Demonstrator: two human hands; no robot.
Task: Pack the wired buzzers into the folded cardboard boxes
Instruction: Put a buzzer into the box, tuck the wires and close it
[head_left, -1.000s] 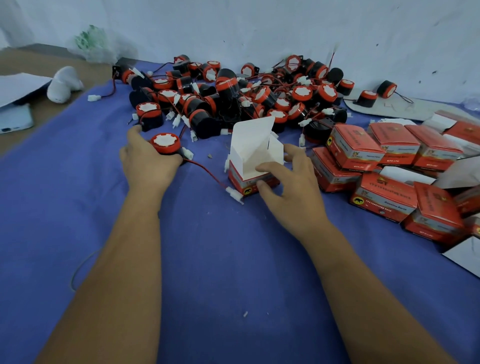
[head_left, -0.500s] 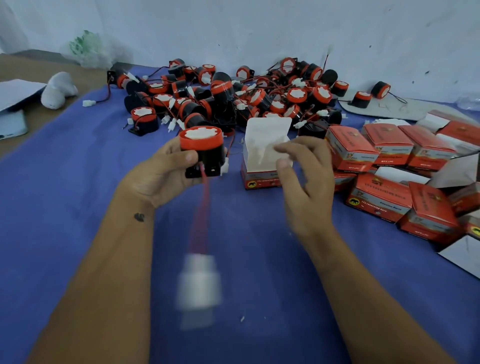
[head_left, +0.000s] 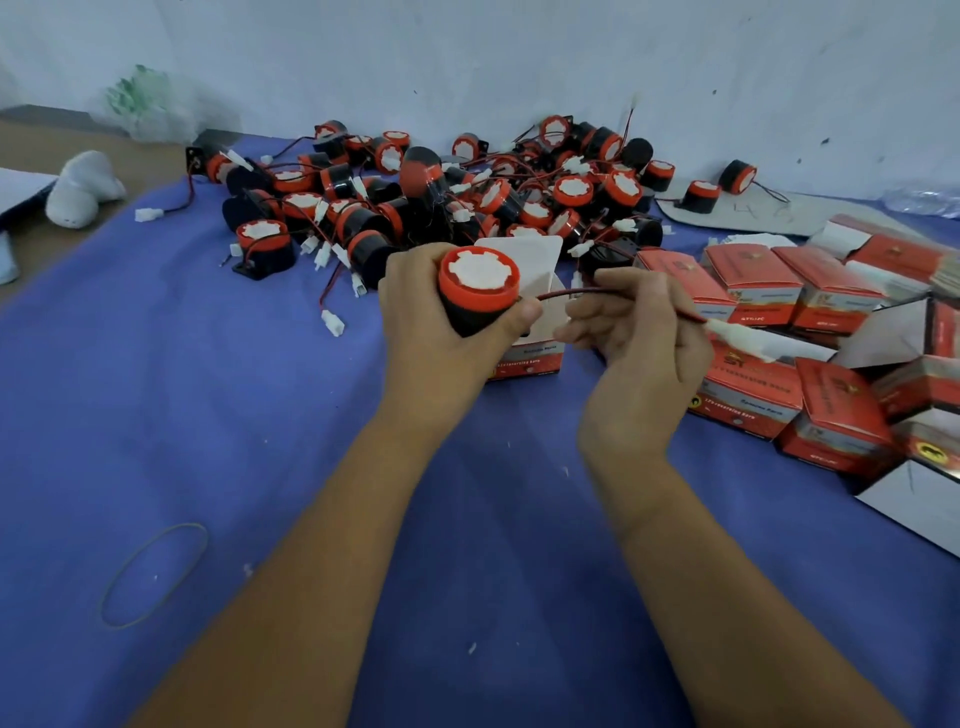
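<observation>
My left hand (head_left: 441, 343) grips a black buzzer (head_left: 479, 283) with a red rim and white centre, held above the blue cloth. Its red wire (head_left: 571, 295) runs right through my right hand (head_left: 636, 343), whose fingers curl round it. The wire's white plug (head_left: 743, 338) sticks out past that hand. Behind both hands stands an open red and white cardboard box (head_left: 535, 358), its white flap up. A large pile of wired buzzers (head_left: 467, 197) lies further back.
Several closed red boxes (head_left: 753, 291) crowd the right side, with flat cardboard blanks (head_left: 930, 504) at the right edge. A rubber band (head_left: 156, 574) lies on the blue cloth (head_left: 156, 415) at lower left. A white object (head_left: 83, 189) sits at far left by the wall.
My left hand lifted a buzzer off the cloth and brought it in front of the open box. My right hand left the box and took hold of the swinging wire.
</observation>
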